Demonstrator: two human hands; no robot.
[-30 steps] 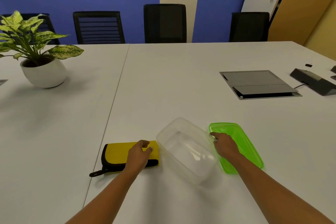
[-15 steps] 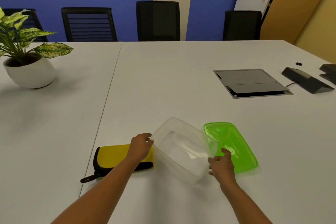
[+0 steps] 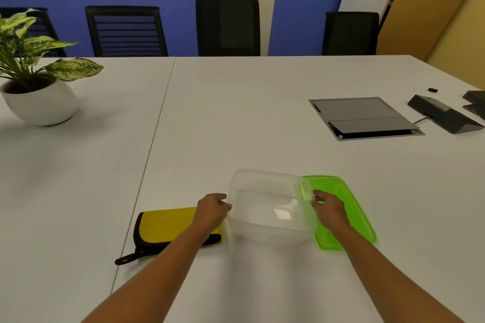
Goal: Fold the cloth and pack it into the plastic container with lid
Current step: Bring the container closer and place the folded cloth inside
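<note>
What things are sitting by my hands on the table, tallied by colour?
Yellow: 1, the cloth
Clear: 1, the container
Green: 1, the lid
Total: 3

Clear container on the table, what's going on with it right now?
A person grips the clear plastic container from both sides, with the left hand on its left wall and the right hand at its right rim. The container is open and empty on the white table. Its green lid lies flat just to its right. The folded yellow cloth with black trim lies to its left, not yet packed.
</note>
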